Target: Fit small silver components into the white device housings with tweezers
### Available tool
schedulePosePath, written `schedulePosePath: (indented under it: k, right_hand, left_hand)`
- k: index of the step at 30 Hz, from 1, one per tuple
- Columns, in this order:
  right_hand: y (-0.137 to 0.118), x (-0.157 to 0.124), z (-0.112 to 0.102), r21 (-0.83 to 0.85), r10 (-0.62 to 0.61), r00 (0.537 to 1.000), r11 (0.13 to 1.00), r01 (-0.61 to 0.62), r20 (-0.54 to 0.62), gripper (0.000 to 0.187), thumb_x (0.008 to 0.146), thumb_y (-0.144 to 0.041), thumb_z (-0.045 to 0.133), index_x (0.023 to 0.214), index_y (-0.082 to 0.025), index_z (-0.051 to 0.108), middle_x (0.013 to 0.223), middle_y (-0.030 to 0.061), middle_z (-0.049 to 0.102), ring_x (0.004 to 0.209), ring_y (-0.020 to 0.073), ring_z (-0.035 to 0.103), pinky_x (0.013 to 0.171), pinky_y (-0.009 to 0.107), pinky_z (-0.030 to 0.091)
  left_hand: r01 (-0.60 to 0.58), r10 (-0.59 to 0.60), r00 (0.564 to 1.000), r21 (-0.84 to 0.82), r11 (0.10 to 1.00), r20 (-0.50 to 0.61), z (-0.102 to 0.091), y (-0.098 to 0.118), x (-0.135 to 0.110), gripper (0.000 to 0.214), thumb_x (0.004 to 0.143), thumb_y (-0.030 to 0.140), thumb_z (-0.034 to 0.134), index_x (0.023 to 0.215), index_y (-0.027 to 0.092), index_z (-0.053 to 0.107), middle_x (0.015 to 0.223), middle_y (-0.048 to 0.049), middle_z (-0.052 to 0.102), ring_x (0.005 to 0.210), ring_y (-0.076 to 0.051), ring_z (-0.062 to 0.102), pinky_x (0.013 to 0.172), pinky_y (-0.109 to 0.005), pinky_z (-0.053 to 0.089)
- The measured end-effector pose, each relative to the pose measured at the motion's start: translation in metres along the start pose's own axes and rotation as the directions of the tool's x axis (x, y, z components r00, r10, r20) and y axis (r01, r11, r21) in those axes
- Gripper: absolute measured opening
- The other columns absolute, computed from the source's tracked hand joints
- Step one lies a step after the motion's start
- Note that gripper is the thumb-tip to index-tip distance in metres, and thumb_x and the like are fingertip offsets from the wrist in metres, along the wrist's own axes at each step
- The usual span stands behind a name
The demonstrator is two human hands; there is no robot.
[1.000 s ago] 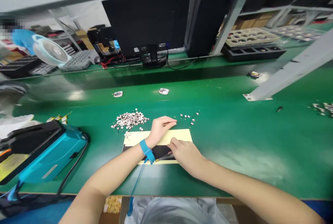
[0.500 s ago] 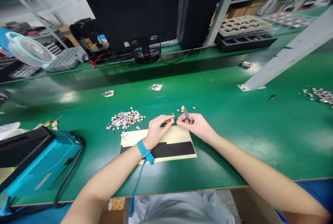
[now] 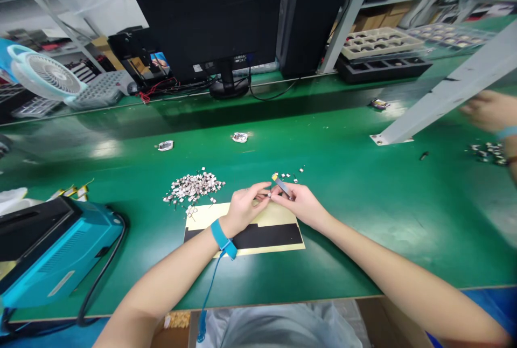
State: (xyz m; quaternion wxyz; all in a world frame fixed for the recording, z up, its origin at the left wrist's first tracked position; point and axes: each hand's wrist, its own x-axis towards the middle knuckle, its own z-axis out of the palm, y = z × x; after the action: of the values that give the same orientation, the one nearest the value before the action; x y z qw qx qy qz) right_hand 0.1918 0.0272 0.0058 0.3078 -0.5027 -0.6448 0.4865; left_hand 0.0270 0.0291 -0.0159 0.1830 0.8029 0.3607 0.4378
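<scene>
My left hand [image 3: 244,209], with a blue strap [image 3: 222,237] round its wrist, pinches a small whitish part [image 3: 269,194] over a pale yellow sheet [image 3: 205,215]. My right hand [image 3: 306,205] meets it there, thumb and fingertip against the part. Tucked in the right hand are grey tweezers [image 3: 283,186], their yellow end pointing up and away. A black strip [image 3: 274,236] covers part of the sheet. Left of the hands lies a heap of small white parts with dark leads [image 3: 194,187]. Several more such parts [image 3: 288,175] are scattered just beyond the right hand.
A teal machine [image 3: 72,256] with a black cable stands at left. Two white-cased devices [image 3: 240,137] lie farther back, before a monitor [image 3: 197,14]. A slanted metal post [image 3: 436,92] rises at right. Beyond it, a co-worker's hand [image 3: 490,111] hovers over another heap [image 3: 487,152].
My hands have come together, and the right fingers now touch the small part. The tweezers shifted slightly left. A co-worker's hand has appeared at the right edge.
</scene>
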Motion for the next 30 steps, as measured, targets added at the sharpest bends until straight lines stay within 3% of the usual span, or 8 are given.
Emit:
schedulePosePath:
  k: [11, 19, 23, 27, 30]
  right_hand:
    - [-0.002, 0.001, 0.004, 0.031, 0.068, 0.997, 0.997, -0.067, -0.034, 0.022, 0.067, -0.035, 0.054, 0.067, -0.013, 0.056, 0.050, -0.0044, 0.040, 0.045, 0.0070, 0.026, 0.043, 0.021, 0.021]
    - [-0.001, -0.001, 0.002, 0.149, 0.113, 0.992, 0.983, -0.105, -0.051, 0.027, 0.062, -0.039, 0.061, 0.059, -0.013, 0.054, 0.059, 0.0017, 0.055, 0.052, 0.0101, 0.044, 0.048, 0.022, 0.034]
    - [-0.004, 0.000, -0.007, 0.174, 0.108, 0.994, 0.979, -0.103, -0.016, 0.033, 0.065, -0.046, 0.059, 0.063, -0.015, 0.049, 0.052, -0.0017, 0.050, 0.041, 0.0070, 0.038, 0.042, 0.021, 0.030]
    - [-0.003, 0.001, -0.005, 0.105, 0.054, 0.998, 0.993, -0.052, -0.023, 0.032, 0.061, -0.044, 0.062, 0.068, -0.014, 0.053, 0.062, 0.0006, 0.055, 0.042, 0.0057, 0.033, 0.042, 0.021, 0.027]
    - [0.000, 0.003, -0.006, 0.037, 0.015, 0.998, 0.999, -0.013, -0.057, 0.027, 0.058, -0.039, 0.064, 0.063, -0.015, 0.053, 0.048, -0.0049, 0.042, 0.040, 0.0062, 0.028, 0.041, 0.021, 0.021]
  left_hand:
    - [0.020, -0.019, 1.000, 0.030, 0.999, -0.011, 0.002, -0.001, -0.002, 0.030, 0.078, 0.020, 0.055, 0.107, 0.017, 0.047, 0.073, -0.0010, 0.069, 0.045, -0.006, 0.056, 0.048, -0.015, 0.048]
    - [0.062, -0.061, 0.998, -0.021, 0.998, 0.030, 0.000, 0.003, -0.002, 0.031, 0.079, 0.025, 0.055, 0.107, 0.017, 0.045, 0.074, -0.0012, 0.068, 0.044, -0.005, 0.054, 0.046, -0.013, 0.046]
    - [0.079, -0.079, 0.996, -0.005, 0.997, 0.034, -0.003, 0.005, 0.001, 0.034, 0.080, 0.028, 0.053, 0.110, 0.016, 0.041, 0.074, -0.0018, 0.068, 0.041, -0.004, 0.050, 0.044, -0.013, 0.045]
    - [0.020, -0.028, 0.995, 0.078, 0.997, 0.094, 0.001, 0.003, -0.001, 0.032, 0.082, 0.025, 0.049, 0.112, 0.016, 0.041, 0.074, -0.0019, 0.067, 0.045, -0.007, 0.055, 0.047, -0.015, 0.046]
    - [-0.069, 0.038, 0.981, 0.158, 0.985, 0.193, -0.001, 0.002, 0.002, 0.030, 0.082, 0.025, 0.049, 0.111, 0.018, 0.046, 0.081, -0.0032, 0.068, 0.061, -0.013, 0.063, 0.059, -0.023, 0.050]
